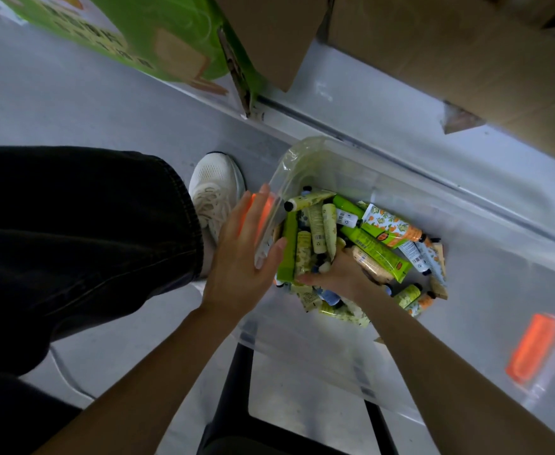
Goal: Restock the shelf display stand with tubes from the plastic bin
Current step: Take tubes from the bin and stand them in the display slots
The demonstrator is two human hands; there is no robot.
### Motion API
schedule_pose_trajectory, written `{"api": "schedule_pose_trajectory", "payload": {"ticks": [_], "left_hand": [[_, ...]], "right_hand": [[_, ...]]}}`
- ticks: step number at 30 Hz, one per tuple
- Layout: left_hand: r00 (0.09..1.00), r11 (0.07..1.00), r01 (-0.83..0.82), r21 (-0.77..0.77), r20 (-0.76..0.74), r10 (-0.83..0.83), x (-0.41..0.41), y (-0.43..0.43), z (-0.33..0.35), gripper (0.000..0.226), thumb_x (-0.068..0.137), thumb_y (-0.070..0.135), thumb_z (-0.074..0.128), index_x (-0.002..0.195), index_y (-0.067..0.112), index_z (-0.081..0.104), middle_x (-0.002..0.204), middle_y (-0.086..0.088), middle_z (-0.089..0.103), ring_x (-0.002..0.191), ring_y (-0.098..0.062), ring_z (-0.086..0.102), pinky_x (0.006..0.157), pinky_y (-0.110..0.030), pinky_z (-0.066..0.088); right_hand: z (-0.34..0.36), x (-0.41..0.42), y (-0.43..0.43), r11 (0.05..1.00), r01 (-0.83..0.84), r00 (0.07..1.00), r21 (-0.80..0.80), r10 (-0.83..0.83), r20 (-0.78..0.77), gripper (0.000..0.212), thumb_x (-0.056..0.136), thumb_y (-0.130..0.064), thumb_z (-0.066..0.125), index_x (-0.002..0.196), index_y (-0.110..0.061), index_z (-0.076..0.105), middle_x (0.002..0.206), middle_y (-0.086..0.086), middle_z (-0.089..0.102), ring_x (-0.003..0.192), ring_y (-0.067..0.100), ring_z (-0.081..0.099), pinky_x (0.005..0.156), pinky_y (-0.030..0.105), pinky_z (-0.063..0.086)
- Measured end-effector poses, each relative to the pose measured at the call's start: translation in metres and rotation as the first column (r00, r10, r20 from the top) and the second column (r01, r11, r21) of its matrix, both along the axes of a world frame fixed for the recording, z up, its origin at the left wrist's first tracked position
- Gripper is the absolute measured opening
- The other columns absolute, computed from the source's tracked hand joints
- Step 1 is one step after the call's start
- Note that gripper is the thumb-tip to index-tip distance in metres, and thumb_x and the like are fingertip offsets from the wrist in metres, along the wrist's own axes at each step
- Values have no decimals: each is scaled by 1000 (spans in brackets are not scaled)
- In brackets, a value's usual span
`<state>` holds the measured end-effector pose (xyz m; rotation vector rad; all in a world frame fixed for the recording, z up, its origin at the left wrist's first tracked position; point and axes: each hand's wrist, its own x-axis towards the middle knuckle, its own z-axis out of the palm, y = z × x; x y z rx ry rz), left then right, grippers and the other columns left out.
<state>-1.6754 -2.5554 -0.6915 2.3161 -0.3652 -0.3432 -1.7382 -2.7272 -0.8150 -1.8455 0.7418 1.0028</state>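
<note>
1. Head view looks straight down into the clear plastic bin, right beside a white sneaker on the grey floor.
2. The tubes are heaped loose inside: bright green, pale floral, and a couple with orange ends.
3. Left hand is flat with straight fingers, pressed against the outside of the bin's left wall.
4. Right hand is down in the pile with its fingers buried among the tubes, so I honestly can't tell if it's gripping one.
5. Green printed cardboard and brown boxes sit up top, and there's an orange latch on the bin's right end.
</note>
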Motion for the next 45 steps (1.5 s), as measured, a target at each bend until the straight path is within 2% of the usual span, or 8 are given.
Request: {"api": "schedule_pose_trajectory", "payload": {"ticks": [11,18,23,28,31,34,38,45], "left_hand": [[1000,1000,16,-11,-6,-16,-1,2,-3,61,95,34,47,147,30,17,150,11,21,143,-20,24,113,-38,26],[997,1000,8,22,79,-10,0,1,0,61,92,17,61,146,12,32,147,0,36,137,-18,27,108,-3,4],[999,990,21,140,32,-26,3,0,9,67,92,50,44,147,15,30,151,-10,35,137,-29,33,111,-53,28],[898,972,-139,-192,-438,42,14,-48,91,70,88,62,48,144,20,39,145,1,44,131,-14,42,107,-29,31],[578,822,-400,-405,-807,-116,13,-65,129,86,71,62,67,142,20,42,140,-14,51,124,-21,53,106,-34,38],[490,755,-410,-511,-822,-290,5,-74,156,71,70,54,71,129,16,58,122,-8,67,112,-23,63,99,-41,46],[488,775,-410,-481,-833,-260,-2,-86,186,68,59,55,77,119,24,67,127,-4,63,123,-22,55,107,-45,40],[617,695,-444,-565,-756,-220,-13,-103,222,26,88,34,59,102,18,74,94,0,75,87,-10,69,68,-25,56]], "right_hand": [[14,-12,9,960,273,962,63,-274,7,93,40,-58,78,122,-20,54,109,-2,67,104,22,62,92,45,52],[52,-23,-21,960,218,976,173,-216,-32,39,70,-23,82,105,-17,65,93,-7,70,93,16,67,78,28,55],[121,-26,-42,903,355,934,241,-354,-50,45,70,-38,81,105,-19,61,109,-1,67,93,11,64,83,29,54],[209,-20,-40,836,416,876,357,-474,89,14,83,-27,70,81,-25,56,80,-22,61,84,-5,58,69,14,42],[252,-15,-32,805,394,858,443,-495,137,18,76,-37,74,87,-28,63,79,-19,70,84,-6,64,81,17,48],[281,-12,-24,785,361,847,503,-502,175,37,68,-43,77,100,-27,66,92,-14,74,93,1,67,91,28,52],[317,-15,-19,776,354,778,522,-554,296,18,86,-23,67,77,-33,54,63,-27,63,57,-19,58,55,4,47],[349,-20,-17,753,422,681,505,-631,372,48,67,-50,74,108,-25,66,100,-6,74,97,10,69,92,37,53]]}}
